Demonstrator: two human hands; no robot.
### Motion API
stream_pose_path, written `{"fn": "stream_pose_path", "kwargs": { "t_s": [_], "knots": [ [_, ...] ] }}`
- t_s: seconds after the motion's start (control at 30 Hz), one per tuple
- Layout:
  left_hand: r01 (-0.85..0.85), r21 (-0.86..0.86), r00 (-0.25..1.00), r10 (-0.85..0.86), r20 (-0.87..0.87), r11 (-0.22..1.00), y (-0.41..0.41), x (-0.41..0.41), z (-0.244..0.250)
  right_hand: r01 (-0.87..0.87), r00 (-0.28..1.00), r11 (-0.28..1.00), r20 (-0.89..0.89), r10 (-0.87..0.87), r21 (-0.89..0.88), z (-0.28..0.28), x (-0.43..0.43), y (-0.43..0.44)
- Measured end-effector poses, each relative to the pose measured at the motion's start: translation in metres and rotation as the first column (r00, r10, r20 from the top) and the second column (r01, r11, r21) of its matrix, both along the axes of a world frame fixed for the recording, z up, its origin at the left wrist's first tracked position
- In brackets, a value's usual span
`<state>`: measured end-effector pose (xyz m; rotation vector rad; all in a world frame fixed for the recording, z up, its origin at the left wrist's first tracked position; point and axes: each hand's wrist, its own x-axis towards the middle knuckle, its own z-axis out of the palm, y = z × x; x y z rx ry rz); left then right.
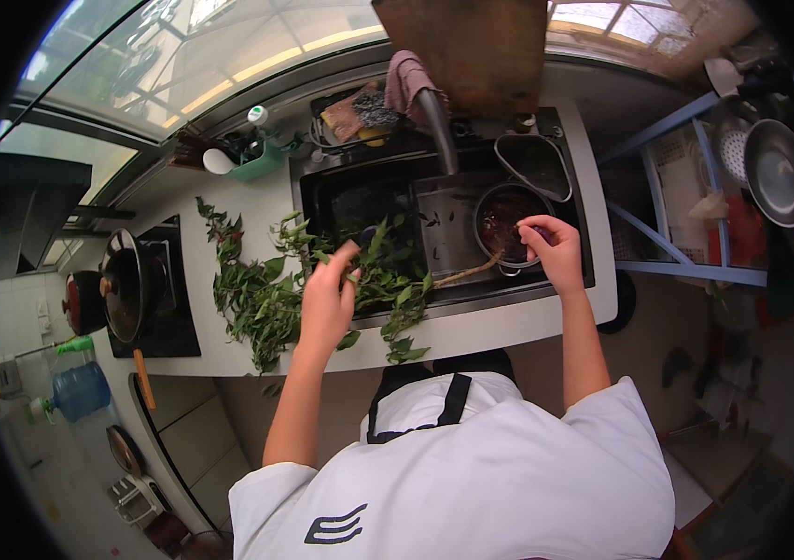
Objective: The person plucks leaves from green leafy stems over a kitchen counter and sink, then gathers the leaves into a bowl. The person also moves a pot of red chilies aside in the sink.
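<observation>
A large cut leafy plant point(257, 301) lies across the counter's front and the sink's left part, its bare woody stem point(467, 271) pointing right. My left hand point(329, 297) is among its leaves, thumb and forefinger close together; leaves hide whether they grip anything. Over the right side of a round metal pot point(479, 227), my right hand point(554, 253) has its fingertips pinched together. Something small and dark purple shows within its fingers. Dark red pieces, too blurred to name, fill the pot point(509, 259). The pot stands in the right part of the sink point(449, 238).
A faucet point(437, 133) draped with a pink cloth point(407, 80) overhangs the sink. A wire-rimmed strainer point(533, 168) leans at the back right. Behind stands a wooden board point(467, 56). To the left are a green caddy point(257, 164) and a lidded pan point(124, 287) on the stove.
</observation>
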<state>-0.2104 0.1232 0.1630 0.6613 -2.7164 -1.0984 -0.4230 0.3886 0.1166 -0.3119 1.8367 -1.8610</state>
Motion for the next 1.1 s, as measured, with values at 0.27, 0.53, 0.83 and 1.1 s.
{"fn": "stream_pose_path", "kwargs": {
  "t_s": [0.27,0.53,0.83,1.1],
  "knots": [
    [0.150,-0.169,0.959,-0.102,0.265,0.974,0.032,0.003,-0.015,0.156,0.957,0.970,-0.271,-0.102,0.186,-0.051,-0.028,-0.004],
    [-0.092,-0.228,0.955,0.151,0.255,0.969,0.052,0.076,-0.012,-0.158,0.885,0.675,-0.199,0.420,0.721,-0.149,-0.030,0.025],
    [-0.799,0.169,0.526,0.807,-0.269,0.577,0.021,0.166,-0.023,-0.396,0.785,0.739,-0.217,0.581,0.545,-0.097,0.062,-0.031],
    [-0.879,0.123,0.456,0.887,-0.068,0.461,-0.114,0.241,-0.110,-0.178,0.807,0.930,-0.493,0.325,0.321,0.001,0.112,-0.084]
  ]
}}
